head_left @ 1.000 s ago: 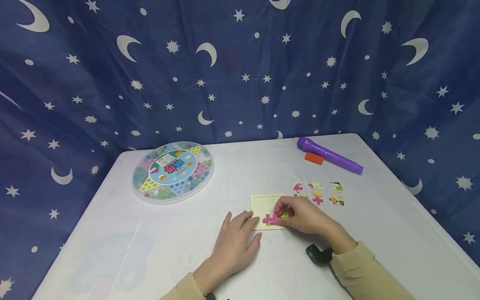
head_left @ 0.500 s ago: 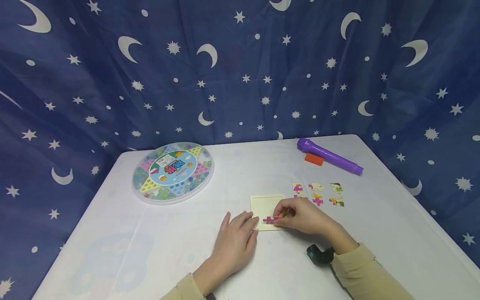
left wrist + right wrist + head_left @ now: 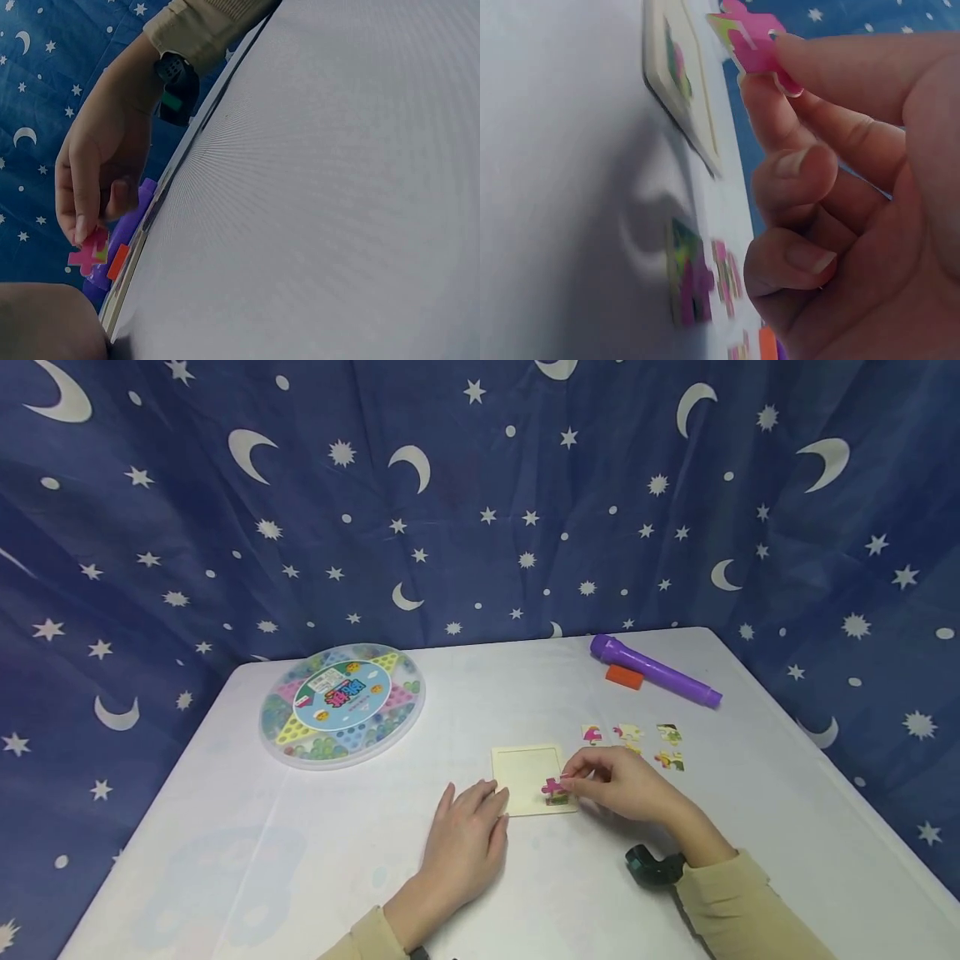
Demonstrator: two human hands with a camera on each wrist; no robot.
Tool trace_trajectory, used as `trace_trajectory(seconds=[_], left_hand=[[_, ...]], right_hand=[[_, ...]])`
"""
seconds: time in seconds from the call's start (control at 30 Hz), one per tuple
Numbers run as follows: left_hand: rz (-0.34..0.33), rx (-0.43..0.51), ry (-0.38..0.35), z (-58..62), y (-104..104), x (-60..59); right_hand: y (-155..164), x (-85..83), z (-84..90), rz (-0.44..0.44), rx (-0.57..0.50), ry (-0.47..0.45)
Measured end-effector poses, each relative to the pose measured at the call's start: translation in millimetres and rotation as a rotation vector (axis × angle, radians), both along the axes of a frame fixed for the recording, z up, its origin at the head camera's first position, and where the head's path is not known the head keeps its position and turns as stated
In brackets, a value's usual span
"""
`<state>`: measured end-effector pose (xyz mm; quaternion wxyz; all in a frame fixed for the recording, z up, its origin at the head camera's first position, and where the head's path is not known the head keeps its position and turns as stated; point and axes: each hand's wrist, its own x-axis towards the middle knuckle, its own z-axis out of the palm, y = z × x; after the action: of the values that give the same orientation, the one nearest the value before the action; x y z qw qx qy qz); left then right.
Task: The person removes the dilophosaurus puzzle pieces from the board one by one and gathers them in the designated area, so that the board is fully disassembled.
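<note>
My right hand [image 3: 626, 783] pinches a pink jigsaw piece [image 3: 751, 41] between thumb and fingertips, with a yellow-green patch at one edge. In the head view it hovers over the right part of a cream puzzle tray [image 3: 521, 768]. The right wrist view shows the held piece raised above the tray's level, and a green-and-pink piece [image 3: 676, 67] lying inside the tray. My left hand [image 3: 467, 843] lies flat with relaxed fingers, fingertips on the tray's left edge. Beyond the right hand lie several loose jigsaw pieces [image 3: 669, 760], some partly hidden behind it.
A purple toy microphone [image 3: 656, 671] and an orange block [image 3: 624, 677] lie at the back right. A round clear-lidded board game box [image 3: 341, 706] with marbles sits at the back left. Behind the white table [image 3: 300, 852] hangs a blue moon-and-star curtain [image 3: 480, 485].
The right hand has moved right with the pink piece, which first lay flatter, then tilted edge-on, over the tray's middle. The left hand stays at the tray's left edge.
</note>
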<state>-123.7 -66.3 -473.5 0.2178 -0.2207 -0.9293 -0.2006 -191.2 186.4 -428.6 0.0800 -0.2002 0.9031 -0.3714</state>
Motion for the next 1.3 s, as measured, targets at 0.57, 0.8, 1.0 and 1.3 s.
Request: trace_trajectory(seconds=[0.57,0.8,1.0,1.3], left_hand=[[0.025,0.047,-0.009,-0.5,-2,0.2],[0.019,0.050,-0.009,-2.3,-1,-0.7],[0.019,0.048,-0.004,-1.7,-1,-0.7],[0.016,0.050,-0.007,-2.6,0,-0.8]], right_hand=[[61,6.0,0.1,-0.213,0.003,0.027],[75,12.3,-1.9,-0.220,0.016,0.025],[84,14.1,-2.6,-0.259,0.034,0.016],[92,13.9,-1.4,-0.281,0.090,-0.014]])
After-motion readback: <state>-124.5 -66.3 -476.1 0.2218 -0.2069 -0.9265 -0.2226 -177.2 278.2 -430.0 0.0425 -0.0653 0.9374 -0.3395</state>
